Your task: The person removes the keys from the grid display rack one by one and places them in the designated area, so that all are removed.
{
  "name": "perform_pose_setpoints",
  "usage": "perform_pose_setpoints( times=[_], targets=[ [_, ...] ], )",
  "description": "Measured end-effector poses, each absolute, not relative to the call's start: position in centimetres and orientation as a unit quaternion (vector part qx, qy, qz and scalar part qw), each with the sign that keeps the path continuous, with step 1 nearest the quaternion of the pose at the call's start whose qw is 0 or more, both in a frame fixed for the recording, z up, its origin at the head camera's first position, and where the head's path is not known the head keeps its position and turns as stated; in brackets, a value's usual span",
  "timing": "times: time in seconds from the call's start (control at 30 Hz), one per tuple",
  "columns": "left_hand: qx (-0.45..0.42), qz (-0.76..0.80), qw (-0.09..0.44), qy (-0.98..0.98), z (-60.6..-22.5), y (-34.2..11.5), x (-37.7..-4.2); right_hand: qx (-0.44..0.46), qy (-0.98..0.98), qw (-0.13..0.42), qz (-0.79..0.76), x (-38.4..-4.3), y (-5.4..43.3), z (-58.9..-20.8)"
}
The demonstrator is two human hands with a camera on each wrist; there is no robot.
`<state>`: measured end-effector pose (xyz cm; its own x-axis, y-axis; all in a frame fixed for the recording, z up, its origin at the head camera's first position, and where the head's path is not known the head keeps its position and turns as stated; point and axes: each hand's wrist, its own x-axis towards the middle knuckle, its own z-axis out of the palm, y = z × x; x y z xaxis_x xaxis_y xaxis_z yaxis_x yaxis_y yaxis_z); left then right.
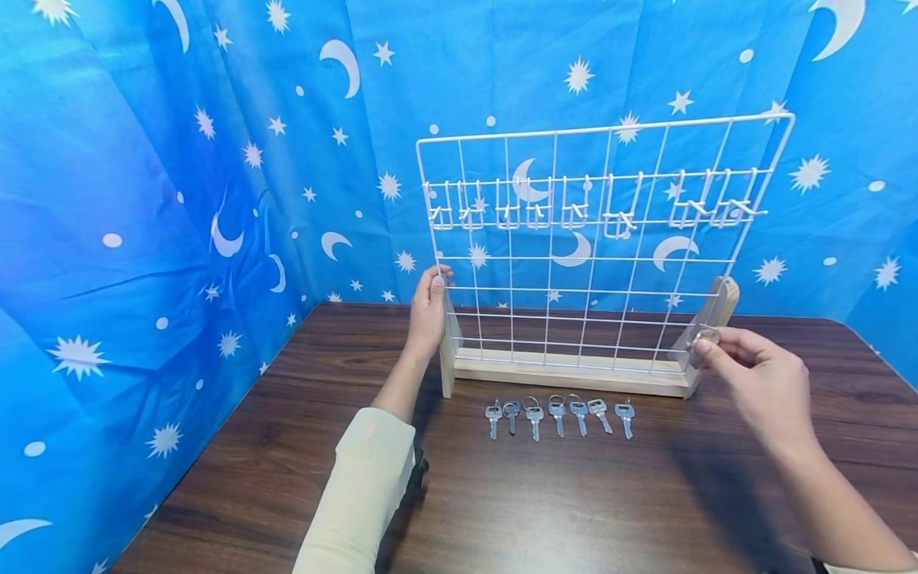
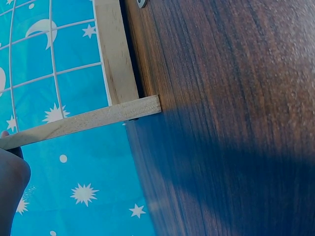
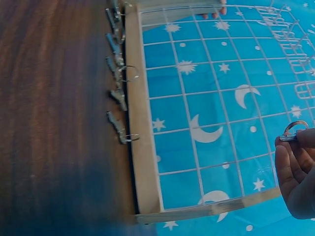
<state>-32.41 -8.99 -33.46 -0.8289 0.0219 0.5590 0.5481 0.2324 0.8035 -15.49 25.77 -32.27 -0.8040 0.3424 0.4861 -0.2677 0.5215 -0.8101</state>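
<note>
A white wire grid rack (image 1: 548, 317) stands upright in a wooden base (image 1: 566, 373). My left hand (image 1: 428, 309) grips the rack's left wooden upright (image 1: 446, 359), thumb in front. The left wrist view shows that hand (image 2: 11, 179) at the end of the wooden upright (image 2: 88, 118). Between thumb and fingers, my right hand (image 1: 767, 387) pinches a key with a ring (image 1: 703, 341), close to the right wooden upright (image 1: 727, 299). In the right wrist view the key's ring (image 3: 295, 124) sticks out past the fingertips. Much of this key is hidden by the fingers.
Several white hooks (image 1: 620, 223) hang in a row from an upper wire of the grid. Several keys with rings (image 1: 534, 416) lie lined up on the dark wooden table (image 1: 545, 502) before the base. Behind stands a blue curtain (image 1: 459, 72) with moons and stars.
</note>
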Motion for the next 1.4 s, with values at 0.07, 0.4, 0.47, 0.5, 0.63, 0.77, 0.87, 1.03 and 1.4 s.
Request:
perform_pose_setpoints(
  times=[0.07, 0.4, 0.47, 0.5, 0.63, 0.77, 0.87, 1.03, 1.4],
  targets=[
    [-0.192, -0.59, 0.225, -0.751, -33.5, -9.0, -32.4, -0.024, -0.822, 0.298, 0.484, -15.6, 25.8, -32.6],
    [-0.196, -0.588, 0.226, -0.752, -33.4, -9.0, -32.3, -0.004, -0.854, 0.257, 0.452, -16.5, 26.2, -34.7],
    [-0.196, -0.587, 0.226, -0.752, -33.4, -9.0, -32.3, -0.003, -0.861, 0.251, 0.443, -16.6, 26.2, -35.0],
    [-0.195, -0.587, 0.226, -0.752, -33.4, -9.0, -32.3, -0.002, -0.865, 0.247, 0.437, -16.7, 26.2, -35.2],
    [-0.196, -0.591, 0.222, -0.75, -33.4, -9.1, -32.3, -0.005, -0.878, 0.223, 0.423, -16.9, 26.3, -35.7],
    [-0.203, -0.599, 0.221, -0.743, -33.4, -9.1, -32.4, 0.003, -0.885, 0.186, 0.426, -17.1, 26.3, -36.0],
    [-0.201, -0.598, 0.222, -0.743, -33.4, -9.0, -32.4, 0.009, -0.881, 0.152, 0.448, -17.3, 26.4, -36.3],
    [-0.195, -0.593, 0.223, -0.749, -33.4, -9.0, -32.3, 0.003, -0.869, 0.094, 0.485, -17.5, 26.5, -37.2],
    [-0.186, -0.594, 0.221, -0.751, -33.4, -9.0, -32.2, 0.012, -0.868, -0.02, 0.496, -18.2, 26.4, -38.4]
  ],
)
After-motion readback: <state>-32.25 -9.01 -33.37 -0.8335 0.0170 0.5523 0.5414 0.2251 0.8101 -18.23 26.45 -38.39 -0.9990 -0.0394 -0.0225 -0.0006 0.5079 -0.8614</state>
